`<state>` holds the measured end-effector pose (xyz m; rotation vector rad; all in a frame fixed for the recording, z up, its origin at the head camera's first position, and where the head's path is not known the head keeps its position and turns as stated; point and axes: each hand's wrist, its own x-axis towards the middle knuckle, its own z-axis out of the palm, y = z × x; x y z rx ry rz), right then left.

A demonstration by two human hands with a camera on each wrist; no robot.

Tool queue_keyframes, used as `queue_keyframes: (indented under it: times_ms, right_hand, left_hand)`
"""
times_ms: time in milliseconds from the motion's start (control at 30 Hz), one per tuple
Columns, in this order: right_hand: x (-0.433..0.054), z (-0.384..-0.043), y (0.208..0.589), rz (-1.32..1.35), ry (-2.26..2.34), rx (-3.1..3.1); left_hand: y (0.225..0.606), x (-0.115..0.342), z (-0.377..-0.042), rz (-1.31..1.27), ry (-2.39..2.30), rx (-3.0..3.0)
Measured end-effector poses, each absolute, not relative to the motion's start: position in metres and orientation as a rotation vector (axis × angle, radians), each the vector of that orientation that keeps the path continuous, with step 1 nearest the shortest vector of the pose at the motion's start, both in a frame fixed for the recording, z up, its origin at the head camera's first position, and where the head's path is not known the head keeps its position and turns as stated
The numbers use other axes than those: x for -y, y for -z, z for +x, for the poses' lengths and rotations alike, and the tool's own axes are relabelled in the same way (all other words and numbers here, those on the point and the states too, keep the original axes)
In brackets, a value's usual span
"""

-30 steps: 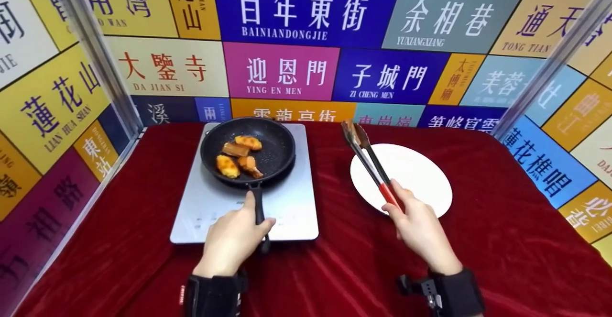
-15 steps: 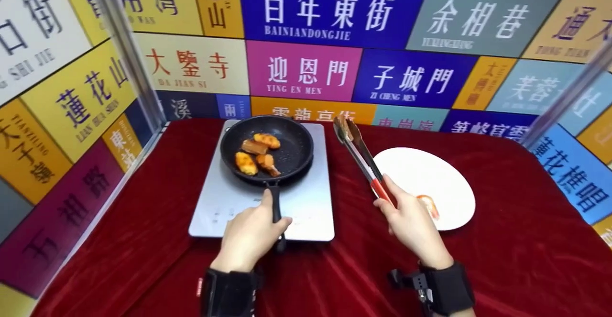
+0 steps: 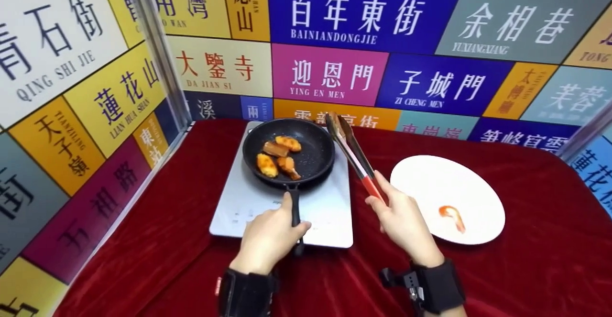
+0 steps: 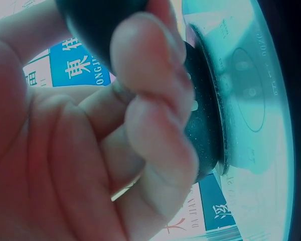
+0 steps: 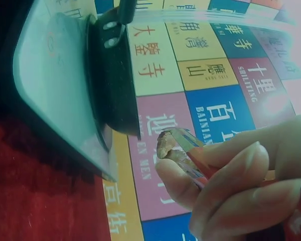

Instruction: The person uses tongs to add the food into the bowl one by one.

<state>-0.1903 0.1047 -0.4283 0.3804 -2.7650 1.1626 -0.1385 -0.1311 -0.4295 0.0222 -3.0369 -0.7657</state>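
Gripping the black handle (image 3: 295, 212) of a frying pan, the left hand (image 3: 270, 235) lies over it from the left, index finger laid along toward the pan, thumb on the opposite side; in the left wrist view the other fingers are curled.

Frying pan (image 3: 313, 157), black, round: flat on the far half of the hot plate, handle pointing toward the person.

Food, four pieces, in the left part of the pan: one yellow-orange piece (image 3: 288, 143) at the back; one flat brown piece (image 3: 276, 149) just in front of it; one yellow piece (image 3: 267, 165) at front left; one orange-brown piece (image 3: 288, 167) beside that, to its right.

Hot plate (image 3: 332, 221), silver-grey, rounded corners: on the cloth, under the pan.

Tongs (image 3: 353, 157), metal with red grips: grasped in the right hand (image 3: 404, 216), arms slightly apart, tips up near the right rim of the pan. The right wrist view is murky; whether the tips pinch anything cannot be told.

Plate (image 3: 425, 178), white, oval: on the cloth, right of the hot plate, just beyond the right hand.

Shrimp (image 3: 458, 220), orange and white, curved: one, on the near part of the plate.

Cloth (image 3: 167, 207), dark red velvet: covering the table.

Wristbands, black, two: one on the left wrist (image 3: 246, 293), one on the right (image 3: 437, 286).

Wall panels (image 3: 330, 85), many-coloured, lettered: behind the table.
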Motion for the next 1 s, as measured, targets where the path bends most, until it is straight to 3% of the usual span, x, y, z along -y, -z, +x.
queue_keyframes:
  times_ms: [1000]
  right_hand:
    - [-0.066, -0.193, 0.434, 0.56, -0.724, 2.741]
  left_hand:
    - [0.428, 0.132, -0.139, 0.013, 0.754, 3.039]
